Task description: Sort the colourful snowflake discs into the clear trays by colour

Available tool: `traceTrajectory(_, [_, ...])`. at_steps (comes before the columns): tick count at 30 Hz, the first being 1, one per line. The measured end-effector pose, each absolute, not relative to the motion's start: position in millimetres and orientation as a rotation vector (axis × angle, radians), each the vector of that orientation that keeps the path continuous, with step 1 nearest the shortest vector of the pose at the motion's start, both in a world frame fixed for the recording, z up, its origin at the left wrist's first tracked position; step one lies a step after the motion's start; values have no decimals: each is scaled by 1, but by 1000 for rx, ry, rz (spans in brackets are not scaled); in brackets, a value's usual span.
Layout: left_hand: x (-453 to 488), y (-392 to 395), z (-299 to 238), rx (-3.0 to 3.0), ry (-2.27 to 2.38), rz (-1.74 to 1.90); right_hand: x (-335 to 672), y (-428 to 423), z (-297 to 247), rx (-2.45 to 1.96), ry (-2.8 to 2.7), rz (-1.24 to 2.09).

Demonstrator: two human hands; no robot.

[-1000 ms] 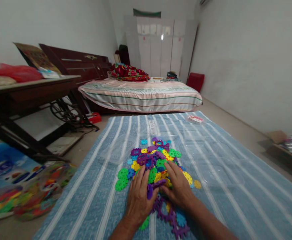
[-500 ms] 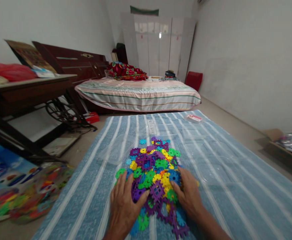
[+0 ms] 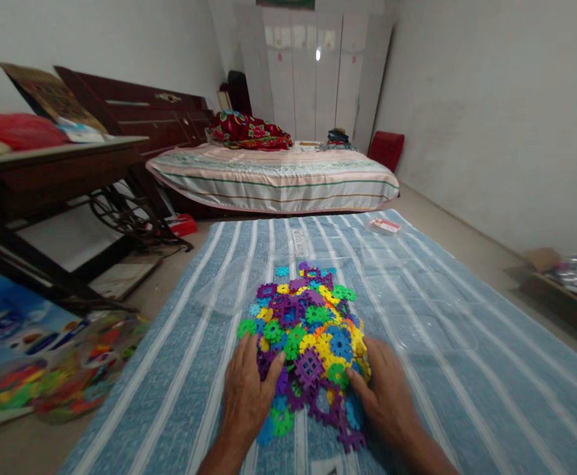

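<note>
A heap of plastic snowflake-style building pieces point(image 3: 295, 340) in purple, green, yellow, blue and orange lies on a blue-and-white striped cloth point(image 3: 169, 369). My left hand point(image 3: 248, 389) rests against the heap's left side, thumb spread away from the fingers. On the opposite side, my right hand point(image 3: 387, 389) is cupped around the edge, its thumb by a green round piece point(image 3: 337, 375). Its other fingers are partly hidden behind the hand. Square purple lattice pieces point(image 3: 308, 367) lie between the two hands. Neither hand has closed around a piece.
Clear plastic trays point(image 3: 431, 323) lie right of the heap, and another clear plastic piece point(image 3: 233, 290) lies left. A small red-and-white packet point(image 3: 385, 225) is at the far right corner. Bags of colourful pieces point(image 3: 85, 369) sit low at left. Beyond stands a bed point(image 3: 278, 178).
My right hand has shifted right and slightly downward, uncovering yellow and blue pieces. My left hand has moved slightly inward against the heap. The view has tilted a little.
</note>
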State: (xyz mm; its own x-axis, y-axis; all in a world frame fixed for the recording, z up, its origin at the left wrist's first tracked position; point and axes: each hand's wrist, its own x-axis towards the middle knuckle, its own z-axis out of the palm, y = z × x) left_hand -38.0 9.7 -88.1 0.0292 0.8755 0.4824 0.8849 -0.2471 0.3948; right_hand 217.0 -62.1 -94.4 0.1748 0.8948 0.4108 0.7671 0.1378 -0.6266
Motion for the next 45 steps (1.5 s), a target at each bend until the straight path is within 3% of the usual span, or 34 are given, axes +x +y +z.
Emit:
traceTrajectory(13, [-10, -6, -89, -2446, -1548, -1120, 188, -45, -89, -1506, -1555, 403])
traceTrajectory(23, [-4, -15, -79, -2473, -1448, -1114, 174, 28, -38, -1181, -1472, 644])
traceTrajectory(30, [-3, -18, -78, -2451, -1463, -1158, 220, -12, -36, -1683, -1771, 549])
traceTrajectory(35, [-2, -18, -82, -2402, -1474, -1147, 200, -35, -48, -1735, -1958, 428])
traceTrajectory(41, [-1, -22, -76, -2402, -1461, -1116, 176, -15, -61, -1600, -1685, 499])
traceTrajectory(45, [0, -24, -72, -2402, -1451, -1112, 171, -2, -70, -1442, -1287, 760])
